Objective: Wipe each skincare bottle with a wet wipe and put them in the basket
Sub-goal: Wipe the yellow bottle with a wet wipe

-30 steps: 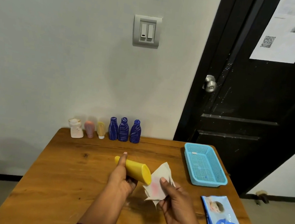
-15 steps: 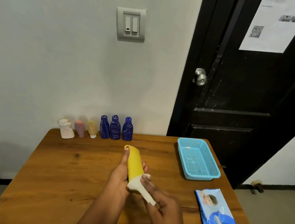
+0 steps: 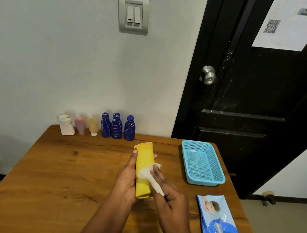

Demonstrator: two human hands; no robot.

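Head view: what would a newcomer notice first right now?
The yellow bottle over the middle of the table, gripped by the left hand while the right hand presses a wet wipe to its side. Next, the blue basket near the right edge and the row of six small bottles along the wall.

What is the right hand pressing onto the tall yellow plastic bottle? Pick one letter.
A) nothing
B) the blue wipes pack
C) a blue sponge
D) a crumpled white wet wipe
D: the right hand pinches a crumpled white wet wipe against the tall yellow plastic bottle, which the left hand grips above the wooden table.
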